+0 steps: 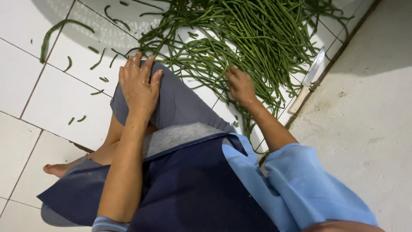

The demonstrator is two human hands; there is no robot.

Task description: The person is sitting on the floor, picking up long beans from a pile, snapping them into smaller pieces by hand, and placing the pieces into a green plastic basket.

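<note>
Head view, looking down at a seated person on a white tiled floor (56, 107).

Item 1: left hand (139, 86). Laid flat, fingers spread, on the grey-trousered knee (180, 103); nothing is held.

Item 2: right hand (241, 88). Reached into the near edge of the bean pile, fingers curled down among the strands. Whether any bean is actually pinched cannot be told, as the fingertips are hidden by the stalks.

Item 3: long green beans (249, 34). A loose, tangled heap is spread over the tiles ahead of the knees, occupying the upper middle of the view. Short cut pieces (96, 64) are scattered to the left, well apart from the heap.

Item 4: knife (309, 77). Pale handle, bare blade, laid along the edge where the tiles meet the grey concrete floor (369, 120), just beside the right fringe of the pile.

Item 5: dark blue apron (193, 184) and light blue sleeve (300, 184), worn by the person.

Hazards judged: the blade is partly bordered by stray strands, so it could be brushed by a hand groping through the heap. A tangled strand, if pulled, could drag others along and shift the knife. The bare foot (58, 169) could slip on the scattered pieces.
</note>
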